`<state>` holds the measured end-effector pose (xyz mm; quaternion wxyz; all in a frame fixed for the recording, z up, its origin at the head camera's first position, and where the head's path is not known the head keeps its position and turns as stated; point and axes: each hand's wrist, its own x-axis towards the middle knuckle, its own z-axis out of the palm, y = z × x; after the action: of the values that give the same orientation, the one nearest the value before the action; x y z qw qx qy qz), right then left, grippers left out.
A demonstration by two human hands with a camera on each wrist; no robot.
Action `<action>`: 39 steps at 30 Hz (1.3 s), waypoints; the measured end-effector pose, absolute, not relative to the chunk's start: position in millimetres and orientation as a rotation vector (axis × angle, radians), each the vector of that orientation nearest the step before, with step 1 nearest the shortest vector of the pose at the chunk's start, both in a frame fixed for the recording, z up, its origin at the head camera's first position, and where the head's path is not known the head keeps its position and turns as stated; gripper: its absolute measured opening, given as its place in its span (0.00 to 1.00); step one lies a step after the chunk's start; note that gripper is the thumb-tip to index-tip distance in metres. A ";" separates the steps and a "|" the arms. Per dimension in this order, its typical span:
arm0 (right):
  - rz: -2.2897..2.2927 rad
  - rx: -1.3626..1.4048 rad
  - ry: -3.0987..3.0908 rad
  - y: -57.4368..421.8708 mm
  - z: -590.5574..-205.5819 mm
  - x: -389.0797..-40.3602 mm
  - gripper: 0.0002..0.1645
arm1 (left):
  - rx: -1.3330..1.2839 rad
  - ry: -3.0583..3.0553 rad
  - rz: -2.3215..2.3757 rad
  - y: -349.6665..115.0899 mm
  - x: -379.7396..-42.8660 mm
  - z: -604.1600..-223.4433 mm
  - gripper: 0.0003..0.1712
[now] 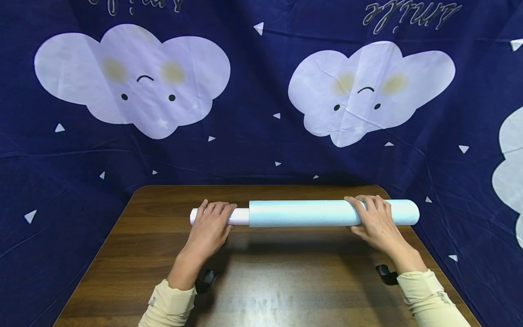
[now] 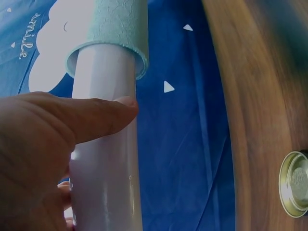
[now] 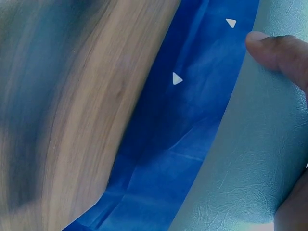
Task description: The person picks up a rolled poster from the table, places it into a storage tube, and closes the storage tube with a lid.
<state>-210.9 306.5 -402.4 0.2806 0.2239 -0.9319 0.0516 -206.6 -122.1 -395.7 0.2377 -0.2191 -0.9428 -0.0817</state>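
A long light-blue tube [image 1: 300,213] with a wrinkled, leather-like surface lies crosswise in front of me, close over the table, with a shadow below it. A narrower white tube [image 1: 241,216] sticks out of its left end. My left hand [image 1: 210,227] grips the white tube, its thumb [image 2: 108,115] laid across the tube in the left wrist view. A gap shows between the white tube and the light-blue rim [image 2: 142,67]. My right hand [image 1: 373,222] grips the light-blue tube near its rounded right end, fingers over the top and thumb on the near side.
The brown wooden table [image 1: 261,281] lies underneath, its far edge against a dark blue cloth [image 1: 253,154] printed with clouds and small triangles. A round gold-coloured metal thing [image 2: 296,185] shows at the right edge of the left wrist view.
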 end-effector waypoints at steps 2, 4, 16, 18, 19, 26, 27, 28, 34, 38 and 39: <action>0.136 0.602 -2.494 306.2 -402.3 -211.4 0.49 | -0.605 -2.575 -0.218 -120.4 -206.8 -396.5 0.33; 0.133 0.603 -2.493 306.1 -402.5 -211.7 0.49 | -0.612 -2.569 -0.218 -118.8 -207.1 -397.2 0.32; 0.113 0.608 -2.477 306.3 -403.4 -212.6 0.49 | -0.632 -2.561 -0.235 -107.6 -208.0 -398.4 0.32; 0.112 0.607 -2.479 306.3 -403.1 -212.5 0.49 | -0.636 -2.561 -0.234 -105.7 -208.1 -399.0 0.32; 0.113 0.607 -2.482 306.4 -403.0 -212.3 0.49 | -0.637 -2.560 -0.237 -104.8 -208.1 -399.3 0.32; 0.120 0.605 -2.492 306.1 -402.3 -211.6 0.49 | -0.650 -2.555 -0.237 -98.8 -208.2 -401.0 0.31; 0.119 0.604 -2.494 306.1 -402.2 -211.7 0.49 | -0.652 -2.555 -0.236 -98.2 -208.2 -401.0 0.31; 0.119 0.603 -2.496 306.0 -402.0 -211.8 0.49 | -0.654 -2.555 -0.235 -97.6 -208.1 -400.8 0.31; 0.121 0.601 -2.502 305.3 -401.6 -211.5 0.49 | -0.665 -2.546 -0.236 -95.4 -207.8 -399.6 0.31; 0.124 0.602 -2.504 305.3 -401.1 -210.9 0.49 | -0.672 -2.536 -0.231 -94.7 -207.3 -398.4 0.32; 0.125 0.602 -2.504 305.3 -401.0 -210.8 0.49 | -0.671 -2.535 -0.228 -94.5 -207.2 -398.2 0.32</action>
<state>-210.8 305.3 -401.0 0.2781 0.2243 -0.9329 0.0465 -207.2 -94.5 -398.2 0.2517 -0.2467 -0.9321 -0.0838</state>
